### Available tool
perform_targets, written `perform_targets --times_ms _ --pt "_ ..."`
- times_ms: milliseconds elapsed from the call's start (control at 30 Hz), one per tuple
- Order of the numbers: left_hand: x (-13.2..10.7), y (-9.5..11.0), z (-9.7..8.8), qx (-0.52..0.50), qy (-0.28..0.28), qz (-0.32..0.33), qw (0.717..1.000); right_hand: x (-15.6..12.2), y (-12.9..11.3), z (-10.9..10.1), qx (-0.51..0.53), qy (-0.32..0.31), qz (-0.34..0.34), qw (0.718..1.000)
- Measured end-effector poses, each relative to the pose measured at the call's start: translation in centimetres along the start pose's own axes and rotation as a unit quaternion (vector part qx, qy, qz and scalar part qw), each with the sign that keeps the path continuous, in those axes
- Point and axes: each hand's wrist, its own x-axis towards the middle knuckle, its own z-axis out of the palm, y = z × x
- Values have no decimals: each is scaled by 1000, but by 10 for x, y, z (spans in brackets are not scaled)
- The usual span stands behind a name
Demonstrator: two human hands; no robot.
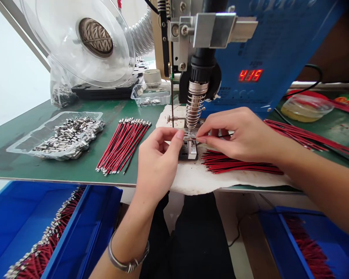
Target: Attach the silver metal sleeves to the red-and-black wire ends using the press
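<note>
Under the tip of a soldering machine, both hands meet at a small metal fixture (191, 149). My left hand (159, 155) pinches thumb and forefinger at the fixture's left side; whatever lies between them is too small and covered to make out. From the right, my right hand (235, 135) holds a thin red and black wire between thumb and fingers, its end at the fixture. Above it hangs the soldering iron (196, 101), wrapped in a spring. Below my right hand a bundle of red and black wires (238, 164) rests on a pale cloth (189, 184).
Left on the green table (116, 108) lie wires with metal ends (123, 145) and a clear tray (17, 145) of small metal parts. A fume hood (58, 42) stands behind. A blue machine box (250, 50) reads 415. Blue bins (14, 201) of wires sit below.
</note>
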Motion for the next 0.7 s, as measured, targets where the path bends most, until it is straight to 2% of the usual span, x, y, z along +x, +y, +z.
perform_targets --times_ms 100,233,433,700 --pt "1 3 1 -10 13 -8 1000 0 -1 0 3 1 -7 1000" --pt "1 6 3 -21 0 -12 1000 -1 -2 0 0 0 -9 1000" --pt "1 5 2 -31 2 -7 999 0 2 2 9 14 -56 998" --pt "0 6 2 -29 1 -5 1000 -1 4 1 2 13 -60 998"
